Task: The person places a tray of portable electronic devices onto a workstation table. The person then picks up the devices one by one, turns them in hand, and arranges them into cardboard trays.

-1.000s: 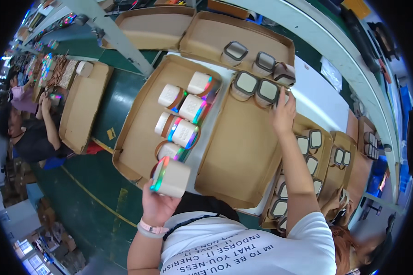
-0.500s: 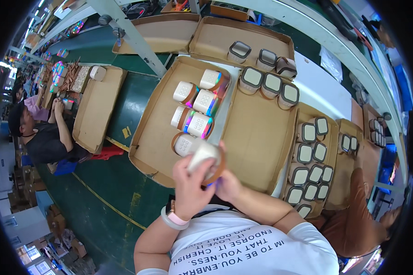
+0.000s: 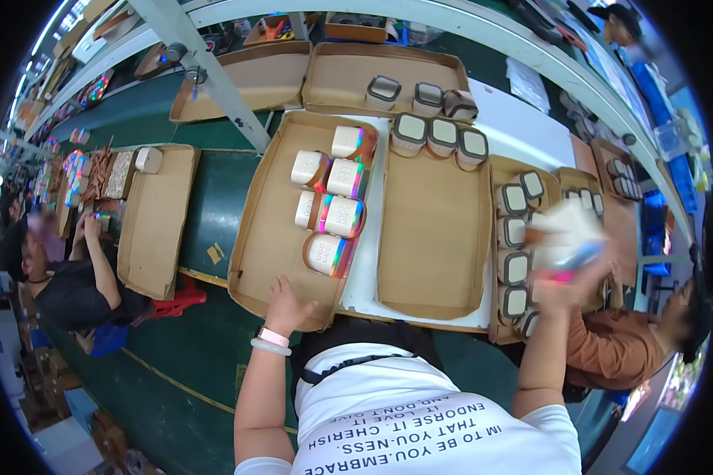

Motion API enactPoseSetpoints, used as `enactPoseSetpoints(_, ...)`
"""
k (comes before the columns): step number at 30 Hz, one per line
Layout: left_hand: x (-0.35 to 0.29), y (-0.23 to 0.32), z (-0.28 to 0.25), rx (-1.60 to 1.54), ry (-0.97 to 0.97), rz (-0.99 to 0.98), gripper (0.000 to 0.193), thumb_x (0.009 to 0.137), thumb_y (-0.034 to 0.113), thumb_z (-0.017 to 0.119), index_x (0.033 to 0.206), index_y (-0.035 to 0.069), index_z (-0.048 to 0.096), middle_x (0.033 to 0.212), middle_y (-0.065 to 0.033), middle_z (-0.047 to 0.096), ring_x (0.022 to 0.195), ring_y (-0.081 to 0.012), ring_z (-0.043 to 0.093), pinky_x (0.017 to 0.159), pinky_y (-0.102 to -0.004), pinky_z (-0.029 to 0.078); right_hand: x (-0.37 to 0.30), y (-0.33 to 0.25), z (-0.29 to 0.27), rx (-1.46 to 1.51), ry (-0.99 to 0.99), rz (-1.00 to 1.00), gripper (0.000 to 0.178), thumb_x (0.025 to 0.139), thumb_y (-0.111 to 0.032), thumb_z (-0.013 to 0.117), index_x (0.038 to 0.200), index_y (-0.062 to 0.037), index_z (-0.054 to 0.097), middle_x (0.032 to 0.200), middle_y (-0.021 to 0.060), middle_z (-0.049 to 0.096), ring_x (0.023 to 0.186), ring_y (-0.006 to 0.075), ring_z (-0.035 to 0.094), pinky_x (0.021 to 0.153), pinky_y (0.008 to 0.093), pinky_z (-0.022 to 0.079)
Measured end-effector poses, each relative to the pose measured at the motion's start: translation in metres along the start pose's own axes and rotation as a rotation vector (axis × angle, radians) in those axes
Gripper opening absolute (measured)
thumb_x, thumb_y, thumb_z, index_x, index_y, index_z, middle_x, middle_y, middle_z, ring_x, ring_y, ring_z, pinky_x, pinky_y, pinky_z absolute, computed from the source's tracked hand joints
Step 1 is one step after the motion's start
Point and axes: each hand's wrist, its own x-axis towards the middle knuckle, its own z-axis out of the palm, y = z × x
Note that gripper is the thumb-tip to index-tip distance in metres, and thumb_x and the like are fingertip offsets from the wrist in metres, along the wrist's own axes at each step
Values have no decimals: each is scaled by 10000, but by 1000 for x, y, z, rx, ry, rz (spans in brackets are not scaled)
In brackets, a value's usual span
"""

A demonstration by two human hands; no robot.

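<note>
Gripping a white box-shaped piece point(image 3: 566, 237) in my right hand point(image 3: 566, 289), I have it raised at the right of the view, above the cardboard tray of dark-rimmed pieces point(image 3: 515, 237); my fingers are curled up around its lower edge, where a pink and blue glow shows. It is blurred, so I cannot tell its faces apart, but its long axis seems to run roughly crosswise, from upper left down to lower right, with the coloured edge turned toward my palm. My left hand point(image 3: 285, 305) is free and spread, holding nothing, its fingertips resting on or just over the near rim of the left cardboard tray point(image 3: 265, 237); a pink band and a pale bangle sit on that wrist. In that tray, ahead of my left hand, lie white cylinders with rainbow-lit bands point(image 3: 333, 206), lined up in pairs, the nearest one point(image 3: 327, 255) just beyond my fingers. Between the two hands lies a middle cardboard tray point(image 3: 432, 245), bare except for three dark-rimmed pieces point(image 3: 440, 138) along its far edge. Off to my right a person in a brown top point(image 3: 622, 348) sits close to the held piece; off to my left another person in black point(image 3: 71, 289) works at the green bench point(image 3: 206, 214).
</note>
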Motion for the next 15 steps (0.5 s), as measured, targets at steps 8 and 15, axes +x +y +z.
enactPoseSetpoints(8,62,25,60,-488,80,247,1067,620,226,784,1350,-91,74,1292,-305,316,1224,-425,316,1041,-429,278,44,-85,-64,175,729,242,678,725,-149,638,1311,-14,325,1265,234,417,1089,390,490,835,517,460)
enactPoseSetpoints(15,69,35,46,-310,205,301,872,636,172,752,1366,85,283,1177,-218,459,1100,-375,435,949,-412,377,46,-116,-95,-321,592,94,656,727,-101,630,1295,19,323,1190,221,436,980,311,544,872,448,472)
